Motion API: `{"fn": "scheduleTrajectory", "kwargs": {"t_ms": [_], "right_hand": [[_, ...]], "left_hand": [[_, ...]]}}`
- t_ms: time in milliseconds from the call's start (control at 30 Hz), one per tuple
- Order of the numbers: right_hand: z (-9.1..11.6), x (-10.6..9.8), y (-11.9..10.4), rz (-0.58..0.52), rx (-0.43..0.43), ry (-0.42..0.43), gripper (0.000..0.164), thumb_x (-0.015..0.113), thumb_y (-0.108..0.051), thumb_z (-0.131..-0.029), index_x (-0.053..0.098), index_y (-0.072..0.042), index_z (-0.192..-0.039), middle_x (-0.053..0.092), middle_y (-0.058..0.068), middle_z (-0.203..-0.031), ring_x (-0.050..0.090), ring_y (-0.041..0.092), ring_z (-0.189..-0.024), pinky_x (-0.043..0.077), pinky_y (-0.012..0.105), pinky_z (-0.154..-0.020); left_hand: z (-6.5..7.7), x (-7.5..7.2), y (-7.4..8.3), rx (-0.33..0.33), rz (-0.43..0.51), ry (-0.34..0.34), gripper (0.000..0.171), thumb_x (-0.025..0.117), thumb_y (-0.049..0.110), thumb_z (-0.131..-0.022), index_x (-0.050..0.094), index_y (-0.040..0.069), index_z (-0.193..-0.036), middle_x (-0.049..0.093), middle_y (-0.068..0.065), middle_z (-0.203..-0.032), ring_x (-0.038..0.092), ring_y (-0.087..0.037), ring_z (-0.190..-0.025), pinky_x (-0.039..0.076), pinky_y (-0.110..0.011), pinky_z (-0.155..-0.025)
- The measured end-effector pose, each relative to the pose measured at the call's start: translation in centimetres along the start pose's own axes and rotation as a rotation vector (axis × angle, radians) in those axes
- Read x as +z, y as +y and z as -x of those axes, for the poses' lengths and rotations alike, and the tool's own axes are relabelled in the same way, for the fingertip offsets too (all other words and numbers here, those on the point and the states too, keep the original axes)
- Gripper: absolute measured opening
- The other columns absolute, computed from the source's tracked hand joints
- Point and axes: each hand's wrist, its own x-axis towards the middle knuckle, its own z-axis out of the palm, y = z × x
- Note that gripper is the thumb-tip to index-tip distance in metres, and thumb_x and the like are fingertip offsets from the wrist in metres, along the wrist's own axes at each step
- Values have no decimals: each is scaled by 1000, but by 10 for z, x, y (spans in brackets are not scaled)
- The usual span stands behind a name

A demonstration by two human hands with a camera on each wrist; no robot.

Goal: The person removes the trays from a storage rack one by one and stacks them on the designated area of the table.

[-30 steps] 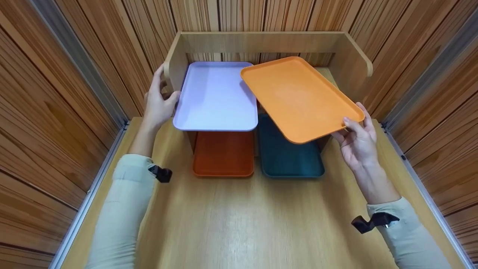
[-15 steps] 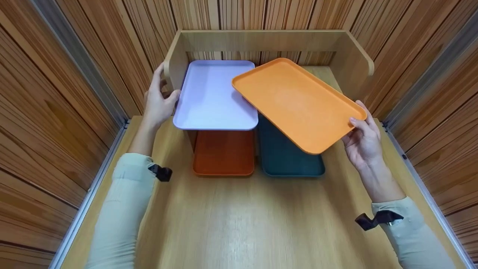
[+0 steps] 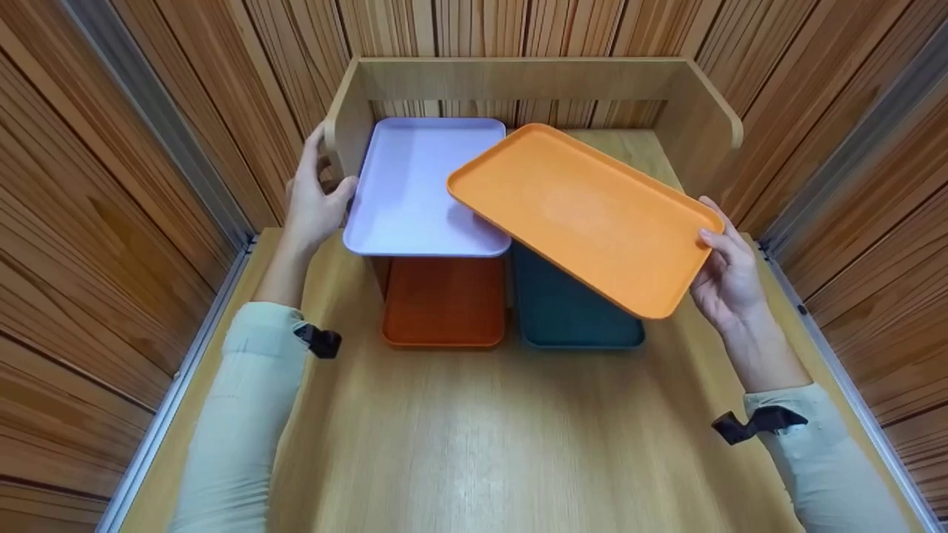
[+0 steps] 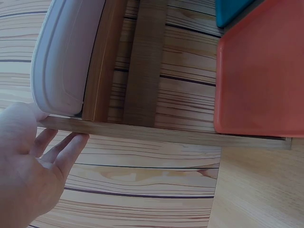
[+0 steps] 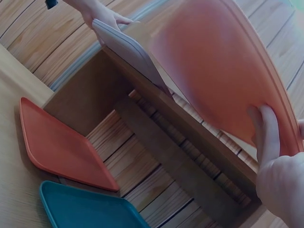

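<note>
My right hand (image 3: 729, 277) pinches the orange tray (image 3: 585, 215) at its near right corner, thumb on top and fingers beneath. Tilted, this tray hangs over the right half of the wooden shelf (image 3: 526, 78) and overlaps the lavender tray (image 3: 426, 189) in the head view. The lavender one lies on the upper level at left, its front jutting out past the shelf. My left hand (image 3: 318, 189) grips the shelf's left side panel (image 4: 161, 134), with its thumb at the lavender tray's edge and its fingers on the outer side.
Below, a rust-red tray (image 3: 444, 303) lies at left and a dark teal tray (image 3: 570, 311) at right, both sticking out onto the wooden table (image 3: 459, 437). Wood-patterned walls (image 3: 89, 222) close in the back and both sides.
The orange tray has turned clockwise, its far left corner swinging left over the lavender tray and its near corner coming forward. My right hand moved slightly right; the left stayed put.
</note>
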Motion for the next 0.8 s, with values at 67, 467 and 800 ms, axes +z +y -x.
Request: {"fn": "scheduleTrajectory", "kwargs": {"t_ms": [67, 467, 800], "right_hand": [[-1, -3, -2, -5, 38, -45, 37, 37, 9, -116, 57, 4, -147, 73, 31, -133, 79, 47, -125, 67, 55, -100], [0, -4, 0, 144, 102, -187, 48, 26, 11, -115, 55, 6, -153, 73, 32, -135, 80, 45, -123, 68, 50, -99], [2, -2, 0, 169, 217, -306, 56, 20, 15, -113, 48, 6, -161, 71, 35, -143, 77, 46, -129, 66, 50, -102]], "left_hand": [[-1, 0, 0, -1, 0, 0, 81, 60, 7, -112, 22, 25, -181, 40, -24, -179, 52, -47, -161, 50, -66, -129], [-2, 0, 1, 7, 22, 16, 83, 62, 5, -111, 22, 23, -181, 42, -26, -177, 53, -47, -159, 50, -66, -129], [0, 0, 1, -14, 8, 2, 83, 61, 10, -112, 19, 26, -182, 38, -26, -179, 54, -52, -158, 50, -69, -128]]}}
